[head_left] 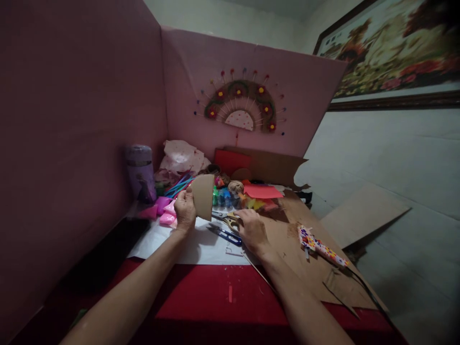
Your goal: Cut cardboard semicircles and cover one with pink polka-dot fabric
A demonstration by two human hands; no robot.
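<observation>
My left hand (185,209) grips a curved piece of brown cardboard (203,196) by its left edge, holding it up over the white sheet (154,244). My right hand (252,230) has its fingers at the gold handles of a pair of scissors (232,222), whose blades point left toward the cardboard piece. Just below the scissors lie blue thread snips (226,235). Pink packets (167,218) lie left of my left hand. The fingertips of my right hand are partly hidden by the handles.
A flowered glue gun (319,247) with a cord rests on a cardboard sheet (287,268) at right. A purple bottle (141,175) stands at left. Twine (236,186), red paper (264,191) and craft supplies crowd the back. A decorated half-round piece (239,91) is pinned to the pink board.
</observation>
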